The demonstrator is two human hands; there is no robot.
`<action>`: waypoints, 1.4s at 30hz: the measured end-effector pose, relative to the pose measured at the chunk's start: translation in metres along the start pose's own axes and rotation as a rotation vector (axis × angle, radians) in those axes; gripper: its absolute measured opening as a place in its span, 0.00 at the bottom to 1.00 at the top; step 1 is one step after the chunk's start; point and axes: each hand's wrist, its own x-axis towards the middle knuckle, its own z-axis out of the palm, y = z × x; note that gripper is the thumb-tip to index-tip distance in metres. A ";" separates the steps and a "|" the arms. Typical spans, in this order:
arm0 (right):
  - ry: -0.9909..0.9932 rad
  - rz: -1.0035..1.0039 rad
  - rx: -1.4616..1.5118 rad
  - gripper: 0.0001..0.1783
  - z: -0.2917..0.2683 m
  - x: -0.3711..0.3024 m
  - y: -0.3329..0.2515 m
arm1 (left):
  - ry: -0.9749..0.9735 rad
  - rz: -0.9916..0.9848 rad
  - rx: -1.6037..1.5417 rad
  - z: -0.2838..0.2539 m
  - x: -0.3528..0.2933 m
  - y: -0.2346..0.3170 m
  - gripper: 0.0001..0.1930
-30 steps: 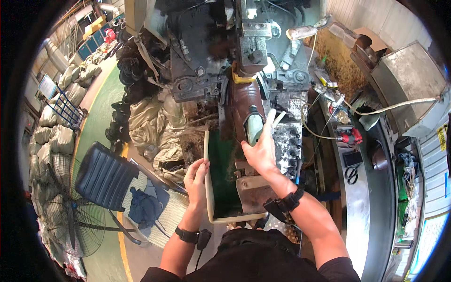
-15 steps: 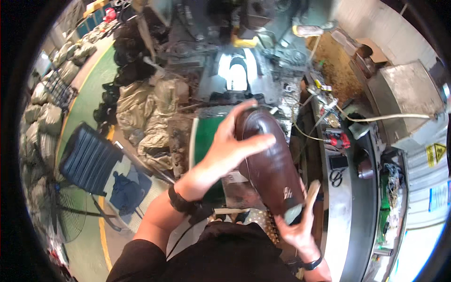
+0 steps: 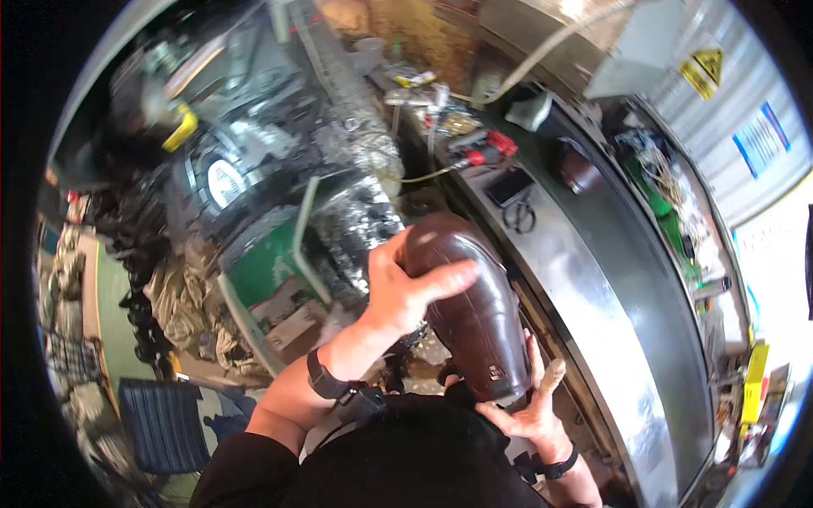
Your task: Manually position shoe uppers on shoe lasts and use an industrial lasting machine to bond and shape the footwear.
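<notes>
A glossy dark brown leather shoe (image 3: 470,309) is held in front of my body, its rounded end pointing away and its narrower end toward me. Across its far part lies my left hand (image 3: 402,288), thumb over the top and the other fingers mostly hidden at the side and below. At the near end, my right hand (image 3: 529,415) cups the shoe, with some fingers along its right side. A small pale mark shows on the leather close to this end.
To the right runs a metal-edged conveyor (image 3: 605,339) carrying another brown leather piece (image 3: 580,169). On its edge lie black scissors (image 3: 518,218), a dark phone-like slab (image 3: 510,188) and a red tool (image 3: 491,148). Left stand a green-lined bin (image 3: 271,262) and a dark chair (image 3: 161,423).
My view has swung right, bringing the conveyor nearer the middle. Both hands keep hold of the shoe, which has turned slightly; the pale piece at its near end shows less now.
</notes>
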 end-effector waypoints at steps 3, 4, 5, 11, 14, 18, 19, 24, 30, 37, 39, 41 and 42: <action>0.015 0.072 -0.066 0.83 -0.051 -0.013 -0.001 | 0.149 -0.299 -0.234 0.038 0.032 -0.059 0.14; 0.269 0.075 -0.060 0.76 -0.057 -0.016 0.004 | 0.152 -0.373 -0.247 0.055 0.040 -0.085 0.15; 0.427 0.315 0.056 0.68 -0.072 -0.021 0.006 | 0.174 -0.477 -0.192 0.073 0.049 -0.113 0.17; 1.261 0.990 0.564 0.25 -0.242 -0.087 0.113 | -0.222 -0.730 0.311 0.126 0.073 -0.249 0.24; 1.400 0.960 0.582 0.21 -0.363 -0.173 0.169 | -0.266 -0.669 0.471 0.104 0.069 -0.270 0.23; 1.836 0.825 0.416 0.18 -0.428 -0.259 0.225 | -0.164 -0.642 0.687 0.062 0.063 -0.270 0.20; 1.798 0.939 0.232 0.17 -0.419 -0.262 0.235 | -0.144 -0.640 0.626 0.055 0.066 -0.270 0.21; 0.655 0.935 -0.452 0.15 -0.252 -0.175 0.282 | -0.198 -0.680 0.509 0.068 0.105 -0.290 0.23; -0.127 0.615 -0.870 0.38 -0.152 -0.126 0.247 | -0.444 -0.421 0.579 0.159 0.230 -0.350 0.26; 0.164 1.167 -0.527 0.39 -0.193 -0.145 0.208 | -0.412 0.185 1.190 0.215 0.410 -0.394 0.42; 0.559 1.236 -0.298 0.38 -0.197 -0.121 0.222 | -0.532 0.307 1.356 0.229 0.446 -0.392 0.48; 0.757 1.190 0.028 0.39 -0.206 -0.091 0.235 | -0.806 0.285 1.532 0.249 0.468 -0.385 0.41; 0.851 1.226 0.226 0.39 -0.209 -0.075 0.239 | -1.004 0.187 1.609 0.261 0.476 -0.381 0.35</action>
